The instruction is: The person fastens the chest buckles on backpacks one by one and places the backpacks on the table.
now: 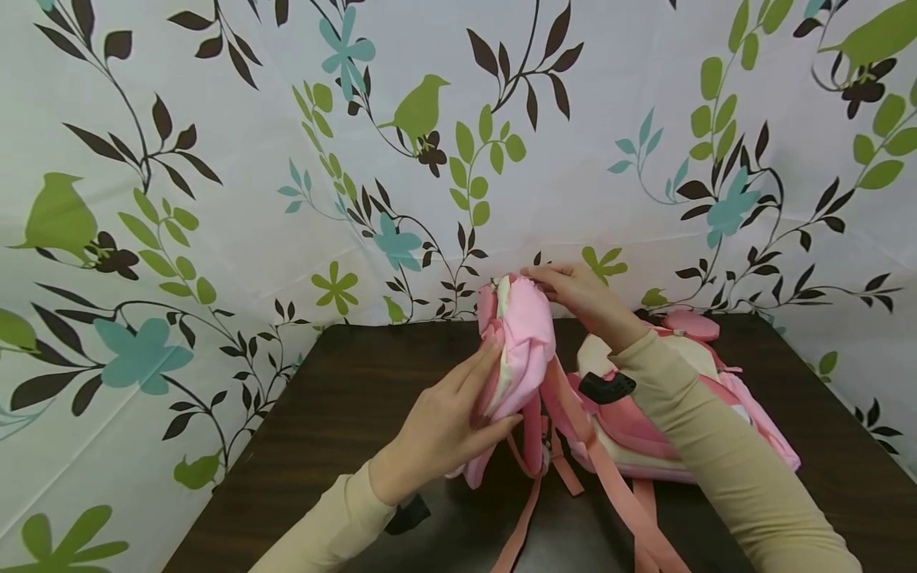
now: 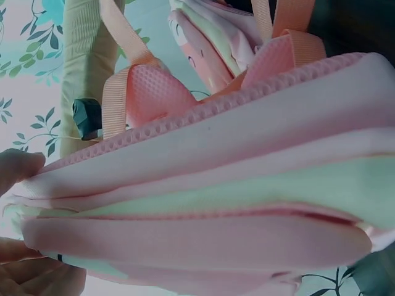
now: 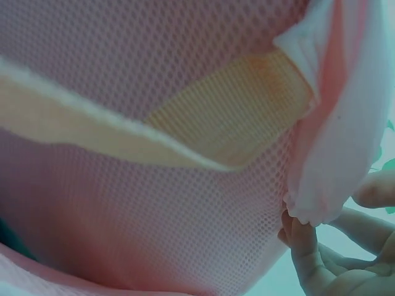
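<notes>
A small pink backpack stands up over the table, turned so that its narrow side shows. My left hand grips its lower side; in the left wrist view the thumb and fingers lie on opposite faces of the bag. At its top edge my right hand pinches the fabric, with fingertips at the border of the mesh back panel. Peach straps hang from the bag toward the table's front. The bag's front is mostly hidden.
A second pink and cream backpack lies on the dark table to the right, partly behind my right forearm. Behind the table hangs a white cloth printed with leaves and birds.
</notes>
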A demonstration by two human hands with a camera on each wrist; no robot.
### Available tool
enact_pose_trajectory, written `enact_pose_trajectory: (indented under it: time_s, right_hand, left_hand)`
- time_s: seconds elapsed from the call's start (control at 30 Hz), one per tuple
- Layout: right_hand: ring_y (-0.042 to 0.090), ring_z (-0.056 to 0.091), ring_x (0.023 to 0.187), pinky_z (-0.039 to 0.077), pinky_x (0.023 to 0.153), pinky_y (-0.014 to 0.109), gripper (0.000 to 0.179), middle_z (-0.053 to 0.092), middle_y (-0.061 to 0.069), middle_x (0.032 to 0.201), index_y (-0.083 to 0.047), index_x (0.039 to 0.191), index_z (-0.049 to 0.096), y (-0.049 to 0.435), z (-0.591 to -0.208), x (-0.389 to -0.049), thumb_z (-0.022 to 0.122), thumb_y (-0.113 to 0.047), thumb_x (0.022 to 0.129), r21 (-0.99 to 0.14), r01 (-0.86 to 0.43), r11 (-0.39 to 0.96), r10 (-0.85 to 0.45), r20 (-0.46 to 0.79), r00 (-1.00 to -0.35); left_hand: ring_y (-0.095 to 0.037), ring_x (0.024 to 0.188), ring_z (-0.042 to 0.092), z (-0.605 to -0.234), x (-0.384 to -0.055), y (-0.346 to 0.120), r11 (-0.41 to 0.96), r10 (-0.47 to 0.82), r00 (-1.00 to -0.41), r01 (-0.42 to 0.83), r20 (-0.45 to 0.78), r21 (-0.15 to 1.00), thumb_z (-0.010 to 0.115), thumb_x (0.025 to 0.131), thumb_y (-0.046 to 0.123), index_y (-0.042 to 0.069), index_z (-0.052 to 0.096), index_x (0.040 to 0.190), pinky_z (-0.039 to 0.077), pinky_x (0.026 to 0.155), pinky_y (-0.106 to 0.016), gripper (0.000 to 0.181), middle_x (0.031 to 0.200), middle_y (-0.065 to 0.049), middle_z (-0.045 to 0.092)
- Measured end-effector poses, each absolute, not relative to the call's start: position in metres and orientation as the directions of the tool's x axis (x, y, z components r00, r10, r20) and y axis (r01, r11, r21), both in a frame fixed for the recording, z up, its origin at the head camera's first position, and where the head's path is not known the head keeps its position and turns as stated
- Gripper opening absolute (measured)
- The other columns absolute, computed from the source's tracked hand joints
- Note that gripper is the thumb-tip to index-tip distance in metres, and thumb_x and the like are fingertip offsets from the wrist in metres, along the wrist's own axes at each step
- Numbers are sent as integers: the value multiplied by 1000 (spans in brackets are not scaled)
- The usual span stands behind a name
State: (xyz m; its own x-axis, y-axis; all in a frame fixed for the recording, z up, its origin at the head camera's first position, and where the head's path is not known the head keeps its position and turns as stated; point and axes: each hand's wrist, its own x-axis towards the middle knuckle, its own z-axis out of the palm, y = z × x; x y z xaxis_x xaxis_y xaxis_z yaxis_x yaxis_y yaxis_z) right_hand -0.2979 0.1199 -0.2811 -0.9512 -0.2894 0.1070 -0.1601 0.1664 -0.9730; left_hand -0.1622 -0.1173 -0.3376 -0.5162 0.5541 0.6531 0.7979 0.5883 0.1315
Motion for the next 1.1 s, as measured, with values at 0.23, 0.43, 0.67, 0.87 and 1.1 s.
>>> enact_pose_trajectory:
  time_s: [0.23,0.43,0.67,0.87,1.1]
  right_hand:
    - [25,59,123,43,108,39,47,57,20,140,6,139,56,123,-273,-292,52,-27,106,-967,-202,153,-323,144,-935]
    - [14,65,109,45,106,38,45,62,18,134,5,134,62,123,-270,-291,55,-29,105,-961,-219,167,-314,158,-936]
    - [22,62,115,44,107,43,43,63,17,133,3,134,62,117,-277,-291,58,-26,104,-956,-234,178,-345,162,-925]
    - [29,59,120,42,108,46,44,62,17,136,-2,140,59,112,-287,-291,58,-27,103,-961,-242,130,-406,171,-898]
    - [25,56,126,39,110,49,46,60,12,139,-8,143,57,110,-298,-297,59,-30,103,-962,-263,74,-439,205,-875]
  left_hand:
    - [-24,128,57,-335,-160,-118,583,521,-536,792,665,181,87,80,36,11,29,159,52,96,-38,101,155,-10,44]
    - [-24,132,54,-337,-160,-120,571,512,-534,797,673,198,88,80,32,8,30,158,49,100,-38,101,155,-12,43]
    - [-21,129,55,-340,-160,-125,567,471,-580,776,665,275,88,79,29,11,28,159,49,101,-37,101,152,-10,47]
    - [-21,122,59,-343,-160,-132,577,435,-636,741,637,345,88,80,28,14,25,160,53,96,-39,102,149,-11,48]
    - [-21,121,59,-342,-161,-140,580,411,-659,722,629,377,85,83,30,17,26,160,52,95,-38,98,149,-9,49]
